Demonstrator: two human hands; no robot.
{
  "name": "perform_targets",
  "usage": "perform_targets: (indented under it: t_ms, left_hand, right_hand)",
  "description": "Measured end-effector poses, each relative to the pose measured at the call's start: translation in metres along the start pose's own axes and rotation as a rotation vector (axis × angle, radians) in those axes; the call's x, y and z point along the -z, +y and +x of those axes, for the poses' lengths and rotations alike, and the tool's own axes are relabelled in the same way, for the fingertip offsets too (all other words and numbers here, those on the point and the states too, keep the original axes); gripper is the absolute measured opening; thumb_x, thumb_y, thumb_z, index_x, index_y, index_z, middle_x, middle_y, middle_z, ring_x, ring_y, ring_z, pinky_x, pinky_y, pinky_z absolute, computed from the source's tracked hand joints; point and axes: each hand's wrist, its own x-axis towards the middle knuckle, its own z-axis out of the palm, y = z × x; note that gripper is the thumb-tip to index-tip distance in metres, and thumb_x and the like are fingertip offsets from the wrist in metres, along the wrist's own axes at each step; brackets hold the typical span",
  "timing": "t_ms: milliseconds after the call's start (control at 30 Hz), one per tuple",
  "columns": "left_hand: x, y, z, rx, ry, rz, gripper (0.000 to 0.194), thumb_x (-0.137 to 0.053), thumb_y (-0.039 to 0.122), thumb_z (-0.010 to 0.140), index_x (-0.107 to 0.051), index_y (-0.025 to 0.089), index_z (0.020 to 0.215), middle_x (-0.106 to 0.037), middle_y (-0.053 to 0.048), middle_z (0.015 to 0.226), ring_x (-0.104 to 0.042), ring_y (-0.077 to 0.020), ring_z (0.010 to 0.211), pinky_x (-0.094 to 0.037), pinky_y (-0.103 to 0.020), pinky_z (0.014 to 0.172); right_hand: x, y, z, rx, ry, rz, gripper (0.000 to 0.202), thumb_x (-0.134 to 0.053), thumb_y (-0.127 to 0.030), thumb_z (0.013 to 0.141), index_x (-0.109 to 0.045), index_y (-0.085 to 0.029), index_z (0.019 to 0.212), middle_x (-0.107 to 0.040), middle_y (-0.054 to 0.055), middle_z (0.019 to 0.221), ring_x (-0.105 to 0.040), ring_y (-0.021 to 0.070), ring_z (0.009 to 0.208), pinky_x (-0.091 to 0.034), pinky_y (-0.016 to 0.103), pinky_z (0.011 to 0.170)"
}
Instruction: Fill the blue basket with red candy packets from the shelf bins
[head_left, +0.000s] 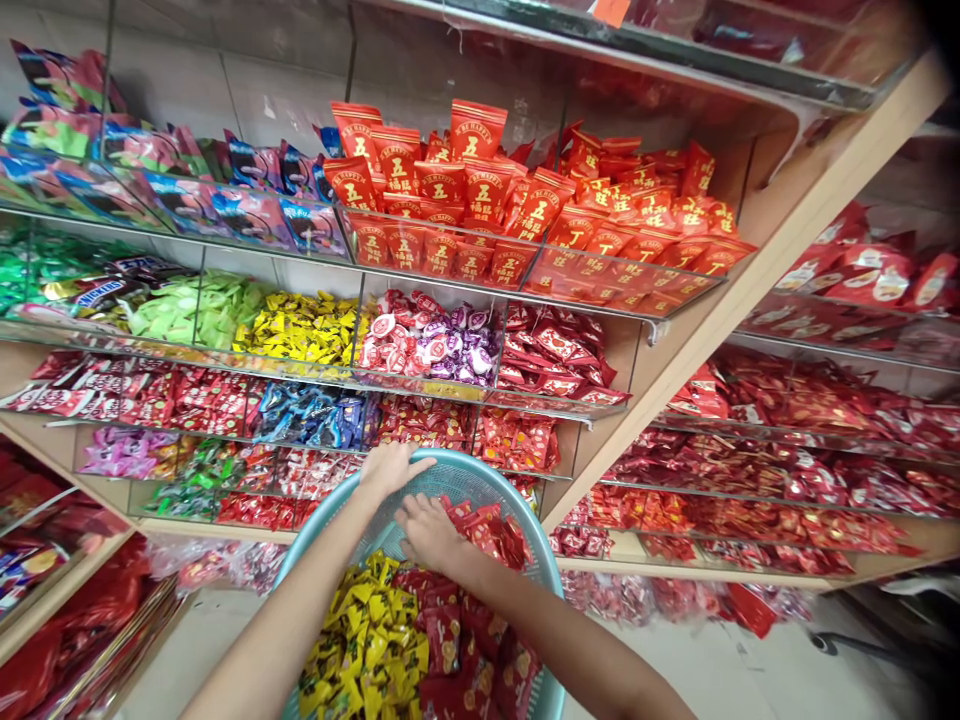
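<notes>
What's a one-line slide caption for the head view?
Left hand on rim of teal basket of yellow packets and red packets, right hand inside, stocked shelves beyond.

A tall shelving unit (829, 190) of pale wood fills the far side of the room, and from where I stand its glass shelves (675, 64) rise in tiers, fronted by low clear panels. Behind the upper left tier I see a greyish back wall (285, 60) crossed by thin dark lines. Another bay (712, 566) continues to the right, and a wooden rack (67, 598) stands nearer on the left. Below, the floor (720, 665) is pale and smooth. Light glints along the glass edges.
</notes>
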Motion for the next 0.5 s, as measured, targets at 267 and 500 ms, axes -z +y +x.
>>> perform_targets:
  t_ms: [267,500]
  left_hand:
    - [0.000,0.000,0.001,-0.017,0.001,0.004,0.069,-0.018,0.070,0.074,-0.060,0.021,0.096,-0.065,-0.012,0.086,-0.060,-0.0262,0.086,-0.041,-0.033,0.072]
    - [-0.004,-0.003,0.002,-0.034,0.005,0.008,0.068,-0.019,0.070,0.074,-0.060,0.021,0.098,-0.065,-0.012,0.089,-0.060,-0.0265,0.086,-0.041,-0.034,0.073]
  right_hand:
    - [-0.008,-0.010,0.005,0.232,-0.309,0.141,0.039,-0.056,-0.029,0.069,-0.052,-0.015,0.104,-0.057,0.011,0.104,-0.056,0.0235,0.090,-0.047,0.032,0.071]
    - [-0.007,-0.018,0.002,0.293,-0.224,0.162,0.037,-0.049,-0.017,0.071,-0.052,-0.017,0.107,-0.058,0.008,0.103,-0.056,0.0195,0.091,-0.047,0.029,0.074]
